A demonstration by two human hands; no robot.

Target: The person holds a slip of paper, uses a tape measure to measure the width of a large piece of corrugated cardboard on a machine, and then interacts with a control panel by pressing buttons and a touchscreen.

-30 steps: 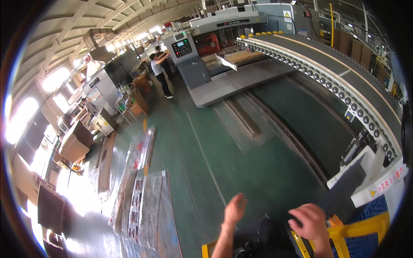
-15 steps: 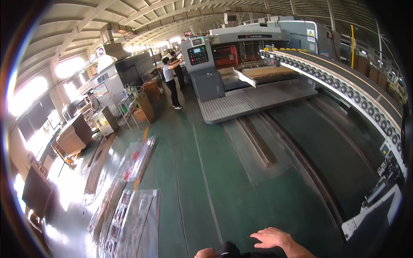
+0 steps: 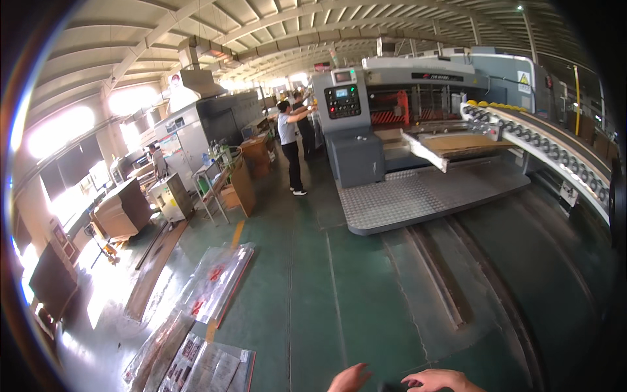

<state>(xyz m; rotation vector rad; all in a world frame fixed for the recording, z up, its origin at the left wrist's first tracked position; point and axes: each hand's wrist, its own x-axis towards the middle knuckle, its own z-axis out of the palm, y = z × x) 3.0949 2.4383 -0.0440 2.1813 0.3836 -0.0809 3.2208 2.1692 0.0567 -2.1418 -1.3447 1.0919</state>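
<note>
My left hand [image 3: 349, 379] is at the lower edge, cut off by the frame. Its fingertips point right with small gaps between them, and nothing shows in them. Beside it, to the right, my right hand [image 3: 443, 380] reaches in with loosely bent, parted fingers, holding nothing visible. A dark shape, perhaps my clothing or shoe, shows between the two. Neither hand touches any equipment; green floor [image 3: 307, 313] lies beyond them. Ahead stands a large grey machine [image 3: 356, 157] with a control panel [image 3: 342, 101] and a ridged metal step [image 3: 392, 202].
Plastic-covered sheets [image 3: 219, 281] lie on the floor at left. Floor rails [image 3: 437, 281] run toward the machine, and a roller conveyor [image 3: 542, 140] slopes along the right. Two people [image 3: 290, 144] stand by the control panel; another person [image 3: 157, 162] is further left. A small cabinet [image 3: 172, 196] stands left.
The machine and the people appear larger, and the scene has shifted right and down. My left hand has moved right; my right hand sits lower, its fingers less spread.
</note>
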